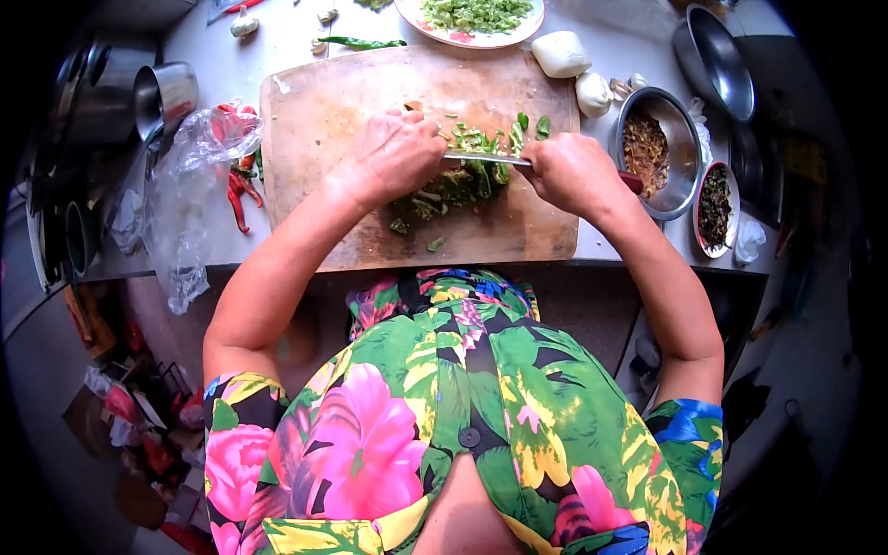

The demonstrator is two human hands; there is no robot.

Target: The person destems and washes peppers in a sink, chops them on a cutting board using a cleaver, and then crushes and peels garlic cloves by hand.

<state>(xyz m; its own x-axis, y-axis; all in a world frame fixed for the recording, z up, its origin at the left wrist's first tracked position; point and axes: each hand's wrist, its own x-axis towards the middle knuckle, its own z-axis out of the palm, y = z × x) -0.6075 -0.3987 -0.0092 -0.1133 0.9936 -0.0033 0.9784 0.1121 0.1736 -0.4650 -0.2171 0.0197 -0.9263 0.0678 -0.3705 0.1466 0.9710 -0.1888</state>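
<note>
A wooden cutting board [324, 116] lies on the table before me. My right hand [572, 171] is closed around a kitchen knife [490, 158], its dark red handle end sticking out behind the fist. The blade runs sideways over the board. At the blade's other end is my left hand [400, 153], its fingers curled and closed on the tip end; exactly how they grip it is hidden. Chopped green peppers [476, 139] lie beyond the blade, and a darker green heap [453, 187] lies on the near side.
Right of the board are a metal bowl of brown chopped food [689, 139], a small dish of dark bits [733, 222] and a white radish piece [561, 55]. A plate of chopped greens [462, 38] stands behind. Left lie a plastic bag [190, 199] and red chillies [239, 199].
</note>
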